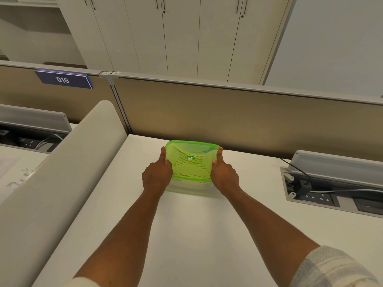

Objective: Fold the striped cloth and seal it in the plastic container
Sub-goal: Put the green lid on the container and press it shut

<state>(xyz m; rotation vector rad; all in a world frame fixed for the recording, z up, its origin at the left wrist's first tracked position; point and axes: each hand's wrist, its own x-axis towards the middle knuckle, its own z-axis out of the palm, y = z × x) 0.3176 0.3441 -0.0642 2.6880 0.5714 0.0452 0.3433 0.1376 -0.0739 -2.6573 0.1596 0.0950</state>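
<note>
Across the white desk point(186, 235) I've got both arms stretched forward, and behind it runs the tan partition point(228, 112) with pale cabinets point(165, 34) rising beyond. Off to my left sits a blue sign point(63, 79) reading 016, clipped to the partition's top rail; to my right an open cable tray point(331, 189) shows sockets and a grey lead. Now the main item: the plastic container point(191, 186) rests on the desk near the partition, its clear base under a green lid point(192, 160) that lies on top of it. Through the translucent lid I can see the striped cloth point(190, 168) packed inside, brown stripes showing. My left hand point(157, 175) is clamped on the container's left edge, thumb laid up along the lid's rim, fingers curled around the side. My right hand point(224, 176) mirrors it on the right edge, thumb on the lid, grip closed. A small round logo point(189, 158) marks the lid's centre.
</note>
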